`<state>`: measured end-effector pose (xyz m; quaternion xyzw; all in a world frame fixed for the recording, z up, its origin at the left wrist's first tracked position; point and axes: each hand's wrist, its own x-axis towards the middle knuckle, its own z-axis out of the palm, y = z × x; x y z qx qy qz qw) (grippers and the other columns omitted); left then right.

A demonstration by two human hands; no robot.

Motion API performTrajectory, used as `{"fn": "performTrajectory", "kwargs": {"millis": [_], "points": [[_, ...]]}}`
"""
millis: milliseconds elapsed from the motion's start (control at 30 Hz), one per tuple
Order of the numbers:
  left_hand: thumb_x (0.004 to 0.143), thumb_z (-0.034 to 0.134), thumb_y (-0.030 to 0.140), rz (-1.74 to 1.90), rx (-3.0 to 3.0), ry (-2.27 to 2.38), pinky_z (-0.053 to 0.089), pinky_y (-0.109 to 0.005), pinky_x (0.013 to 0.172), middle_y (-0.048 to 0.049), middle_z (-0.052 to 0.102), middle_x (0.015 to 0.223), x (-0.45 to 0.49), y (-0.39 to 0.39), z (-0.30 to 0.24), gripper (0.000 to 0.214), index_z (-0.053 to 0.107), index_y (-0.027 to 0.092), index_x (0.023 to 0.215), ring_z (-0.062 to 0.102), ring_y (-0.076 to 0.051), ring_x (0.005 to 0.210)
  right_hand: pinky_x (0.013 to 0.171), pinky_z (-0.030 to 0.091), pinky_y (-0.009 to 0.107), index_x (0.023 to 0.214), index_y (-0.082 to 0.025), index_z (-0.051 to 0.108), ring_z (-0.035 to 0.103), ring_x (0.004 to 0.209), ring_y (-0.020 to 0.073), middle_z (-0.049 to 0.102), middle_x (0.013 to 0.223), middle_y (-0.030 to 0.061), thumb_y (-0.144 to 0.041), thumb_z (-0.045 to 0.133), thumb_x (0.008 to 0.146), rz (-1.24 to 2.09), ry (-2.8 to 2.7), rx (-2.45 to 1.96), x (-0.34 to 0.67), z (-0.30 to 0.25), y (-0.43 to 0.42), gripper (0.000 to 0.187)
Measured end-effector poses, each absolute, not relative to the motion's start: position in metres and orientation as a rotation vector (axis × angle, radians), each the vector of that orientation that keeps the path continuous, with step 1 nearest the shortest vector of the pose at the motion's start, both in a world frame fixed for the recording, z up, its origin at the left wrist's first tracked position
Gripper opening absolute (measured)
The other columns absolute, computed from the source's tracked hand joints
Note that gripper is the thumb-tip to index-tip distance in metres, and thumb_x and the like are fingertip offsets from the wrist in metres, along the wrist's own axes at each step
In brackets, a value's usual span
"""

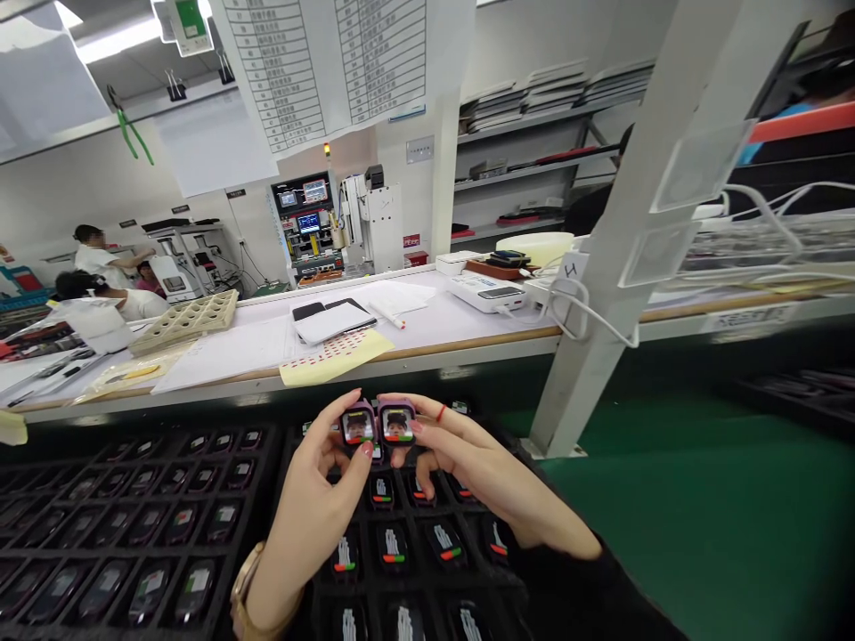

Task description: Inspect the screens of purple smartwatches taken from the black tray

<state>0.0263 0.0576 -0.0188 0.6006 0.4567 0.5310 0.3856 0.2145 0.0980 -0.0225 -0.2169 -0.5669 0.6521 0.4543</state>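
papers [418, 295] and a phone [502, 292] are being borne by the bench [468, 334], while in front of it, below its edge, a left tray [264, 481] and a right tray [374, 583] are being lined up. above the right tray, a left watch [357, 425] and a right watch [396, 423] are being held side by side, with lit screens being turned toward the head camera. by the left grip [321, 490], the left watch is being pinched between thumb and fingers, closed on its edges; by the right grip [474, 458], closed likewise, the right watch is being held, with one fingertip being laid at its screen's right edge.

stray input is being risked by that fingertip, since an inward slide could be read as a tap. a fall onto the stored watches [393, 543] is being invited, as mostly edges are being pinched. a scuff is being risked by any tilt, so close are the cases being held. a mix-up is being courted by the near-identical screens being shown. snagging is being made possible by the sleeve [581, 583] and the wristband [247, 583], both being held low near the right tray.
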Motion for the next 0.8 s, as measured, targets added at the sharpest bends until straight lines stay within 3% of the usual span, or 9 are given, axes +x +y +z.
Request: {"fn": "performTrajectory", "kwargs": {"millis": [233,600,700,800], "points": [[0.091,0.064,0.03,1.359,1.528,1.158,0.051,-0.026,0.094,-0.0052,0.059,0.138,0.0268,0.0581,-0.0197,0.05,0.05,0.03,0.139,0.059,-0.02,0.121,0.055,0.051,0.023,0.137,-0.017,0.053,0.054,0.059,0.0128,0.063,0.086,0.0033,-0.031,0.064,0.091,1.564,-1.529,-0.54,0.2158,-0.0178,0.0968,0.05],[0.09,0.065,0.028,1.39,1.519,1.17,0.052,-0.027,0.094,-0.006,0.06,0.136,0.0294,0.0574,-0.0176,0.05,0.052,0.029,0.138,0.06,-0.02,0.118,0.054,0.051,0.023,0.138,-0.016,0.052,0.056,0.063,0.0147,0.063,0.086,0.0041,-0.027,0.062,0.091,1.556,-1.523,-0.536,0.2161,-0.015,0.0942,0.05],[0.089,0.067,0.029,1.4,1.521,1.168,0.053,-0.027,0.094,-0.006,0.061,0.134,0.0294,0.0578,-0.0181,0.051,0.052,0.029,0.138,0.061,-0.021,0.117,0.054,0.051,0.022,0.142,-0.015,0.049,0.058,0.069,0.0161,0.064,0.089,0.0053,-0.027,0.064,0.09,1.555,-1.51,-0.526,0.2164,-0.0146,0.095,0.055],[0.089,0.067,0.029,1.415,1.518,1.162,0.053,-0.029,0.096,-0.0057,0.062,0.133,0.029,0.0576,-0.0184,0.051,0.052,0.03,0.138,0.062,-0.02,0.114,0.053,0.05,0.022,0.147,-0.016,0.044,0.054,0.062,0.0139,0.063,0.086,0.0038,-0.027,0.065,0.091,1.556,-1.494,-0.488,0.2172,-0.0178,0.0971,0.061]]}}
